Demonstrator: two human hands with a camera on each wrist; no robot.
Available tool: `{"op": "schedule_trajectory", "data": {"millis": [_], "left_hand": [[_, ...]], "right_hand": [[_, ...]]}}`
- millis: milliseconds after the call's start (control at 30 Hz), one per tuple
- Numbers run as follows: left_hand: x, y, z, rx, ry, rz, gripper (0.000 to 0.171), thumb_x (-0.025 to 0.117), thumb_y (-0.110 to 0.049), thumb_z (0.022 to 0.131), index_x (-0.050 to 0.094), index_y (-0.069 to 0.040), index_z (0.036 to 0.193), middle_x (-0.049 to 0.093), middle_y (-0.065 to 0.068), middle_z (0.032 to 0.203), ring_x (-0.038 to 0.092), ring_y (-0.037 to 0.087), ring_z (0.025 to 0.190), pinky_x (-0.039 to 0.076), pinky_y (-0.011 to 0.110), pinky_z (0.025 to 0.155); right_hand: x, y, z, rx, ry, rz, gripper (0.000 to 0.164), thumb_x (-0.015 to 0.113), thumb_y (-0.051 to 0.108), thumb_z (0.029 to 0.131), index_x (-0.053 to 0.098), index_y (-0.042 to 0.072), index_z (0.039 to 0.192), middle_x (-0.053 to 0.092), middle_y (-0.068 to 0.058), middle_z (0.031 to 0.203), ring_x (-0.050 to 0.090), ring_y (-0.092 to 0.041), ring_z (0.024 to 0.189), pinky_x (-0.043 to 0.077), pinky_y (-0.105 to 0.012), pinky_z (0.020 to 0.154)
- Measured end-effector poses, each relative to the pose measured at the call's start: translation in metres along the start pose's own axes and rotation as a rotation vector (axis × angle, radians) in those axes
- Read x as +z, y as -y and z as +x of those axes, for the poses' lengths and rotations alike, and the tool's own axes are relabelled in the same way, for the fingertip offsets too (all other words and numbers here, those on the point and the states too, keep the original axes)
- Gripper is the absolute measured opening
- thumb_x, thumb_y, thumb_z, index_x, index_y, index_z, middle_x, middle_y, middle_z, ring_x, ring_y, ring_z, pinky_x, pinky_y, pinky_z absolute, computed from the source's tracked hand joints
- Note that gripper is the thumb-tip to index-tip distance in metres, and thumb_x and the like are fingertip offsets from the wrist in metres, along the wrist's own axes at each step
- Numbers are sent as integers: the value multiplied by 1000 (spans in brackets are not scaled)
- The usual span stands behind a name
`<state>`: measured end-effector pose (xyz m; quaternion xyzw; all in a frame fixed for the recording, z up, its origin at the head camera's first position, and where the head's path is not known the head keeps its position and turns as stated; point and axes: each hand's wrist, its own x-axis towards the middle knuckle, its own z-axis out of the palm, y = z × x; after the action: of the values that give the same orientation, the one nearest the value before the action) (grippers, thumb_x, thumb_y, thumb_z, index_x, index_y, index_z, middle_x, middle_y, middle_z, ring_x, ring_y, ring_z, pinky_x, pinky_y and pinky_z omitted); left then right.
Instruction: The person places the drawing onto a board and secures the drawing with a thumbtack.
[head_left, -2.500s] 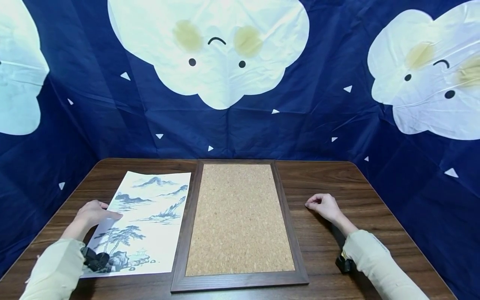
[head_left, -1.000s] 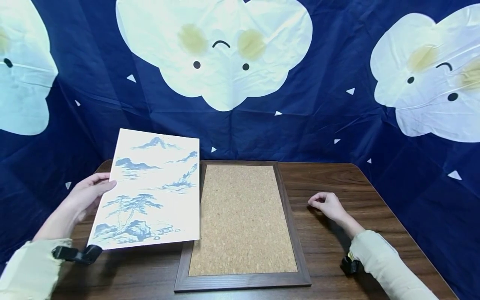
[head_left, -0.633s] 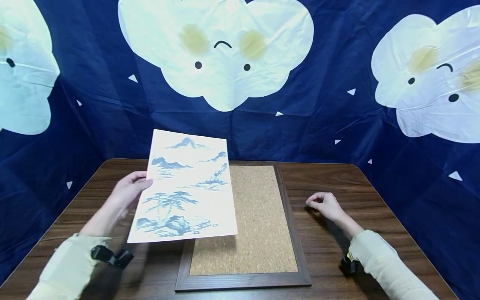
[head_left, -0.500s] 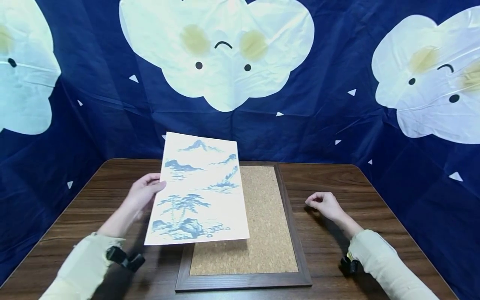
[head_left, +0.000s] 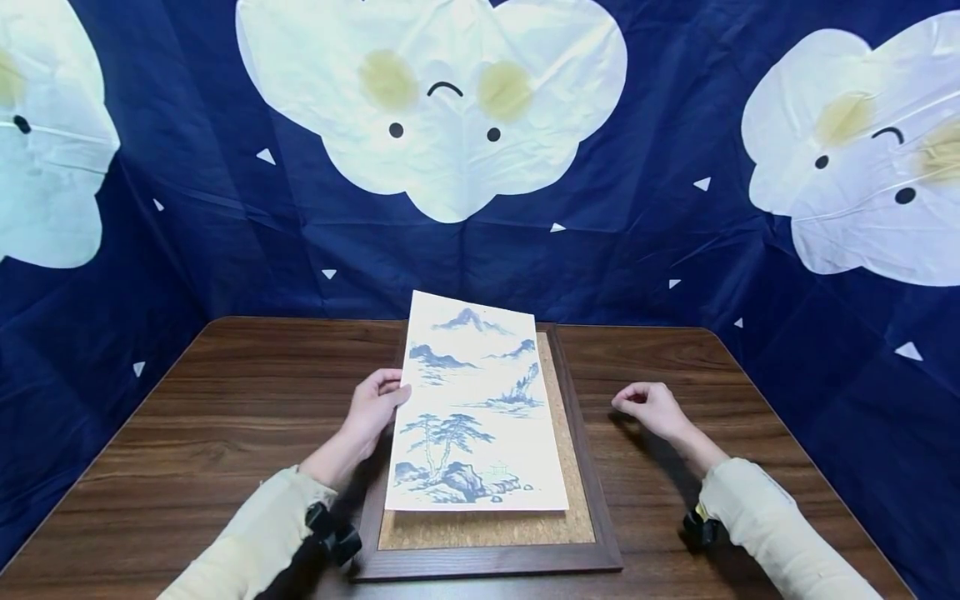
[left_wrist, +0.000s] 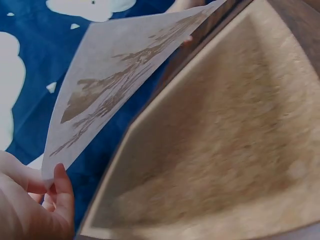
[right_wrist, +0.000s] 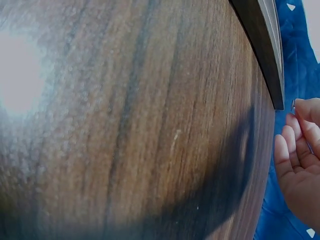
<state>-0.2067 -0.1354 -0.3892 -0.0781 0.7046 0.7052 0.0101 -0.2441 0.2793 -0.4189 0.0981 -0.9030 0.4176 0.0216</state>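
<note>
My left hand (head_left: 366, 419) pinches the left edge of a white sheet (head_left: 517, 450) printed with a blue ink landscape of mountains and pines. The sheet hovers tilted over a cork board (head_left: 480, 532) in a dark wood frame (head_left: 487, 561), covering most of the cork; a strip shows below and to the right. In the left wrist view, the thumb and fingers hold the corner of the sheet (left_wrist: 82, 65). My right hand (head_left: 652, 410) rests on the table right of the board. Its thumb and forefinger pinch a small shiny pin-like thing (right_wrist: 293, 103), too small to identify surely.
The brown wood table (head_left: 225, 400) has rounded back corners and extends on both sides of the board. Behind it hangs a dark blue cloth (head_left: 480, 258) with white clouds and small triangles. Black wrist cameras sit at both cuffs.
The left hand has lifted the sheet from the table's left side, carried it right and lowered it over the cork board. The right hand has stayed nearly still.
</note>
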Motion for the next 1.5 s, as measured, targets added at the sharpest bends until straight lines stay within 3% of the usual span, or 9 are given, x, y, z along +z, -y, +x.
{"op": "schedule_trajectory", "data": {"millis": [133, 333, 633, 800, 1033, 1233, 1500], "left_hand": [[9, 11, 0, -3, 3, 67, 25, 54, 2, 85, 50, 6, 109, 51, -5, 76, 47, 5, 67, 39, 16, 57], [15, 20, -3, 2, 14, 80, 22, 54, 1, 85, 51, 6, 106, 49, -5, 73, 41, 4, 58, 33, 16, 49], [17, 33, -1, 89, -9, 223, 20, 56, 4, 82, 54, 8, 102, 52, 5, 78, 47, 10, 68, 41, 18, 59], [17, 33, -3, 90, -28, 355, 24, 59, 1, 79, 55, 7, 102, 55, 9, 83, 53, 13, 70, 44, 21, 60], [16, 32, -3, 141, -42, 502, 30, 64, 1, 73, 57, 7, 102, 60, 11, 81, 57, 14, 67, 48, 26, 62], [14, 34, -2, 181, -37, 538, 31, 64, 2, 72, 58, 8, 102, 61, 11, 80, 58, 14, 66, 48, 26, 60], [8, 31, 0, 180, 1, 603, 32, 64, -3, 74, 57, 8, 103, 62, 12, 84, 59, 18, 70, 50, 31, 65]], "right_hand": [[0, 1, 0, 0, 0, 16, 12, 66, 7, 80, 68, -4, 82, 65, -8, 75, 49, -4, 62, 41, -20, 57], [3, 4, 0, 1, -4, 35, 10, 66, 6, 80, 68, -4, 81, 65, -9, 73, 49, -2, 60, 41, -19, 56], [5, 2, 1, 7, 6, 45, 11, 67, 7, 80, 68, -4, 81, 63, -4, 69, 47, -3, 58, 40, -19, 54], [6, 1, 1, 11, 6, 32, 10, 66, 7, 80, 67, -3, 80, 62, 0, 68, 47, -3, 58, 40, -19, 55], [7, -2, 0, -1, 36, 55, 12, 66, 7, 81, 67, -5, 82, 65, -12, 75, 49, -5, 58, 41, -19, 53], [9, -3, 0, -8, 35, 75, 9, 65, 4, 80, 67, -4, 81, 65, -14, 74, 50, -8, 55, 42, -20, 50], [10, -1, 1, -30, 36, 59, 8, 65, 4, 79, 67, -4, 80, 64, -12, 71, 50, -9, 54, 42, -21, 51]]}}
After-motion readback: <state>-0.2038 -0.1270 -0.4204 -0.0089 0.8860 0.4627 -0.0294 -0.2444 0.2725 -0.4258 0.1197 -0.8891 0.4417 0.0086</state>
